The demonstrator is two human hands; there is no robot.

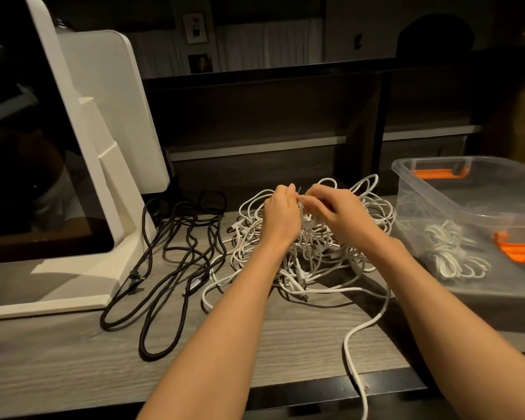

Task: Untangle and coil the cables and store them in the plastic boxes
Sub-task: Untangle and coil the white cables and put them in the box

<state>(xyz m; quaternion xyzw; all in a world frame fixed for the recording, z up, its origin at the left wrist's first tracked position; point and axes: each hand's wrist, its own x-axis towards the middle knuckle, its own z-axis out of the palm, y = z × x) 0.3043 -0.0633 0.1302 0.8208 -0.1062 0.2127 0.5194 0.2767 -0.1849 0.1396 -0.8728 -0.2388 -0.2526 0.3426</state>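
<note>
1. Left hand (281,212) is raised over the white tangle (309,247), fingers curled in and pinching a white strand at the top of the heap. This grip probably anchors one part of the knot while the other hand works it.
2. Right hand (335,215) meets the left at the fingertips, fingers bent and pinching the same cluster of white strands. Exactly which strand each hand holds cannot be told.
3. Monitor (58,140) stands at far left on its white base and is not part of the task.
4. Black cables (176,259) lie loose on the desk (73,368) between the monitor base and the white tangle, apparently set apart by colour and not yet coiled.
5. White tangle sits mid-desk under both hands. One strand (356,344) trails off the near edge.
6. Box (431,189), clear plastic with orange clips, stands just right of the tangle, within easy reach. One coil (449,253) of white cable already lies inside.
7. No brand, label or legible writing is visible on any item.
</note>
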